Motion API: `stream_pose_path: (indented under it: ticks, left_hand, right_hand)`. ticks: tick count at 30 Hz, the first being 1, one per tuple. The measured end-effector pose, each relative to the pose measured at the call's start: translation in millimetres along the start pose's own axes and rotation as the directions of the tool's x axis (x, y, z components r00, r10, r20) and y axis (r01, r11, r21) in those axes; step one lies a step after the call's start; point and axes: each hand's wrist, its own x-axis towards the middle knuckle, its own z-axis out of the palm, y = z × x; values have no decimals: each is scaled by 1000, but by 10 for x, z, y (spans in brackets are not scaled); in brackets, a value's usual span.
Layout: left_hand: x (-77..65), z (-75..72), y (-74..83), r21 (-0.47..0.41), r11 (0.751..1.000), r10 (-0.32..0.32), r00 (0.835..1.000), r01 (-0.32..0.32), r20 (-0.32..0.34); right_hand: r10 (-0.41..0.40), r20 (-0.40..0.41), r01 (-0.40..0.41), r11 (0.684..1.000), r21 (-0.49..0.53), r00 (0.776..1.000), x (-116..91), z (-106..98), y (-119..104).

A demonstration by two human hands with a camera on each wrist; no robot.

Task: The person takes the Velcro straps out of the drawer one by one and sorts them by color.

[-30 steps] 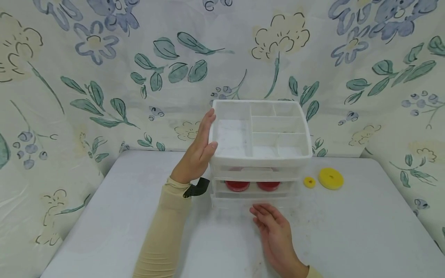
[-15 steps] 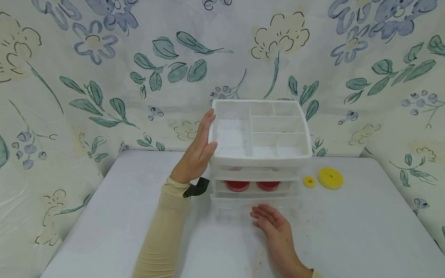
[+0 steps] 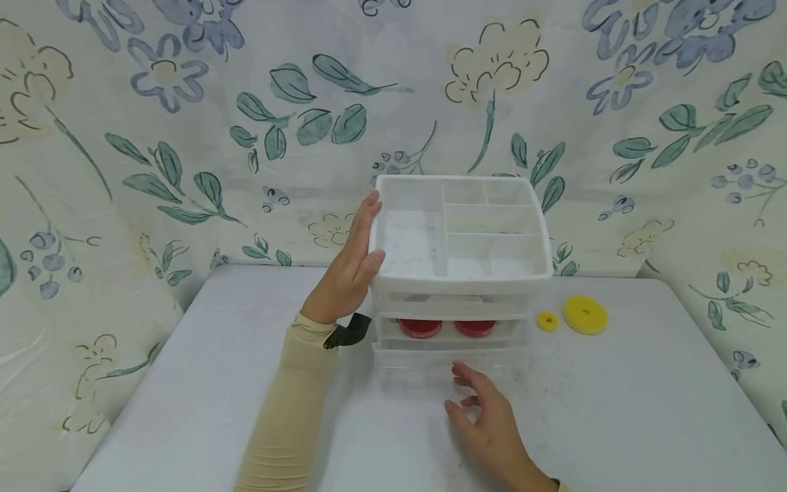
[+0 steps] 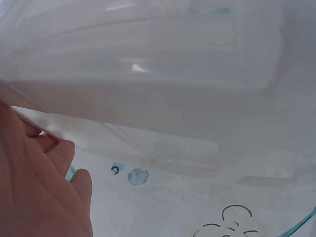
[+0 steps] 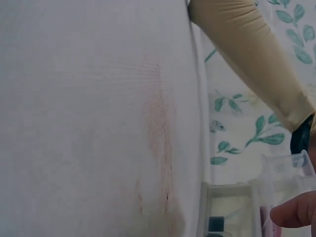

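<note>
A white plastic drawer organizer (image 3: 461, 281) with a divided top tray stands at the middle of the table. My left hand (image 3: 344, 280) rests along its left side, fingers straight and thumb at the front corner. In the left wrist view the hand (image 4: 42, 177) lies beside the whitish, see-through side wall. Two round red things (image 3: 421, 329) show behind the middle drawer front. The bottom drawer (image 3: 418, 359) juts out a little. Just before it is my right hand (image 3: 488, 424), fingers bent loosely with nothing between them. In the right wrist view its thumb (image 5: 296, 211) overlaps a clear compartment.
Right of the organizer lie a small yellow disc (image 3: 547, 321) and a larger yellow disc (image 3: 585, 315), each with a centre hole. A flower-printed cloth (image 3: 393, 89) hangs behind the white table (image 3: 615, 410). A teal item (image 5: 216, 224) shows inside a clear compartment.
My right hand has turned and its thumb has spread away from the fingers, close before the bottom drawer. The left hand and the organizer have stayed in place.
</note>
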Motion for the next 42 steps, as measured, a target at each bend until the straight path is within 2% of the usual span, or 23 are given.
stream_pose_path:
  ticks: [4,7,10,14,21,24,26,29,31,36,40,42]
  left_hand:
    - [-2,1,-1,1,1000,-4,1000,4,2]
    - [-5,0,1,2,1000,-7,1000,7,3]
    - [-7,-2,6,3,1000,-8,1000,8,2]
    - [-10,-1,9,0,1000,-8,1000,8,4]
    - [-11,1,5,-6,1000,-3,1000,3,6]
    - [-9,3,7,-4,1000,-4,1000,4,6]
    - [-10,4,7,-4,1000,-5,1000,5,7]
    - [-12,5,6,-7,1000,-7,1000,7,8]
    - [-11,4,7,-8,1000,-6,1000,6,8]
    - [-6,1,8,-8,1000,0,1000,1,7]
    - [-8,-1,5,-7,1000,-7,1000,7,6]
    - [-9,-2,5,-8,1000,-10,1000,10,6]
  right_hand:
    - [-94,-31,90,990,-105,995,-18,-39,-25]
    - [-183,-80,167,971,-170,980,-25,-85,-47]
    - [-293,-128,259,939,-227,948,-17,-139,-58]
    - [-403,-170,342,890,-302,899,21,-219,-64]
    - [-458,-210,377,864,-334,864,84,-305,-63]
    - [-513,-242,414,836,-361,824,127,-317,-65]
    - [-534,-252,430,824,-368,807,156,-328,-68]
    - [-542,-246,430,814,-389,804,196,-353,-76]
    - [-536,-230,415,808,-418,812,216,-370,-77]
    - [-546,-203,397,774,-494,813,266,-401,-66]
    - [-545,-194,397,771,-498,816,290,-422,-61]
    - [-551,-197,402,769,-498,811,298,-425,-57]
